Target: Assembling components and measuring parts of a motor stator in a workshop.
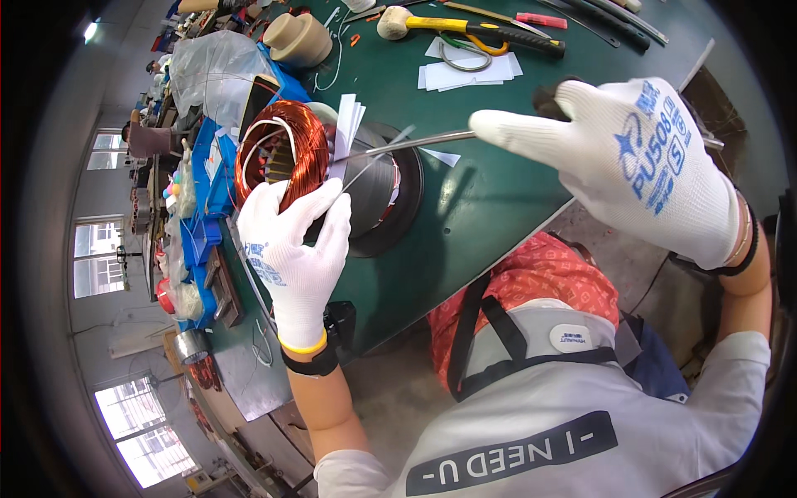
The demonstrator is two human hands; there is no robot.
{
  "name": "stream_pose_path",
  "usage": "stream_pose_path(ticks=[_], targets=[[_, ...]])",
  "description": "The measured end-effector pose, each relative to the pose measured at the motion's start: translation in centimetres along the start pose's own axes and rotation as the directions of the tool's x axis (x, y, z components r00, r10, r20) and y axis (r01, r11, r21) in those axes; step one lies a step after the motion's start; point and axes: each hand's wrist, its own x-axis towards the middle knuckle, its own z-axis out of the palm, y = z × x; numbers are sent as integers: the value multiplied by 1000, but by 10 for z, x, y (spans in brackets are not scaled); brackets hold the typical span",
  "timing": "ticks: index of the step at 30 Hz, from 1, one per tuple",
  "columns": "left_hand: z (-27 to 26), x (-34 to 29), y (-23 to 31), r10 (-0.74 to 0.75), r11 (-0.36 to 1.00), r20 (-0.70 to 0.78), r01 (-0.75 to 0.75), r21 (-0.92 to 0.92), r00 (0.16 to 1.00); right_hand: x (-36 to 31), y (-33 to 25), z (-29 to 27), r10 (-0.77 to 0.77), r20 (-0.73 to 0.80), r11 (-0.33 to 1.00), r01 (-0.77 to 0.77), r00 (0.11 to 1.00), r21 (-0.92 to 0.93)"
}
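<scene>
A motor stator with thick copper windings [309, 153] sits on its side at the front of a dark grey cylindrical body [365, 187]. My gloved left hand [290, 241] rests against the lower part of the copper coil, its thumb and index finger pinching the end of a thin grey strip [378, 156]. White paper slips [347, 124] stick up beside the windings. In my gloved right hand [614, 158] is a long thin metal rod tool [432, 139], index finger stretched along it. The rod's tip reaches the slips at the coil's edge; its grip is mostly hidden by the glove.
On the green table [490, 207] lie a yellow-handled mallet [452, 26], scissors [477, 56] over white paper slips [473, 79], and a red marker-like object [541, 20]. Blue bins [199, 236], a clear plastic bag [216, 70] and a tan stepped cylinder [297, 40] stand left.
</scene>
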Motion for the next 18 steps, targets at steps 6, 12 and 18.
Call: stream_pose_path(ticks=[6,12,18], targets=[[-2,-2,-2,45,999,-33,-44,2,998,10,-11,7,-40,137,993,25,990,113],[-5,-4,-5,128,990,-28,-130,-48,991,19,12,101,67,-2,593,-38,998,804],[-1,-15,-14,48,997,-23,-50,-56,999,37,18,100,-57,-1,630,37,998,776]])
